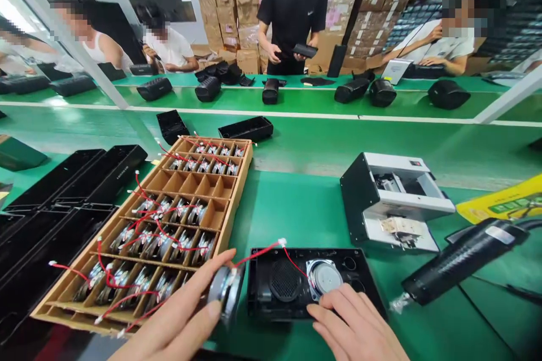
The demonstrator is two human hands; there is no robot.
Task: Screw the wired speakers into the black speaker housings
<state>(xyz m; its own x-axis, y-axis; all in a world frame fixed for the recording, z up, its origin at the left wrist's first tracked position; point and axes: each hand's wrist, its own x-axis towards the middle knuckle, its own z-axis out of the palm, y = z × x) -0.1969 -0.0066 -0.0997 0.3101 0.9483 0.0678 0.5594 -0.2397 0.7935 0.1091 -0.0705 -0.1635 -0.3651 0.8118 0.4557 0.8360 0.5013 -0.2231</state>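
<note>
Between the thumb and fingers of my left hand [192, 304] is a round speaker driver [225, 291] with a red wire, held on edge just left of a black speaker housing [271, 309]. Inside the housing, on its right side, sits another speaker driver [325, 277] with its metal back up. My right hand [349, 316] rests over the lower edge of that driver, its fingertips touching driver and housing. To the left of the driver lies a round mesh grille [284, 280]. A white connector [282, 243] on red wires lies at the housing's top edge.
A divided cardboard box [224, 220] of speaker drivers stands at left, beside stacked black housings [114, 175]. At right are a white-and-black machine [393, 197] and a black electric screwdriver [461, 262]. Several people sit or stand across the green bench [305, 141].
</note>
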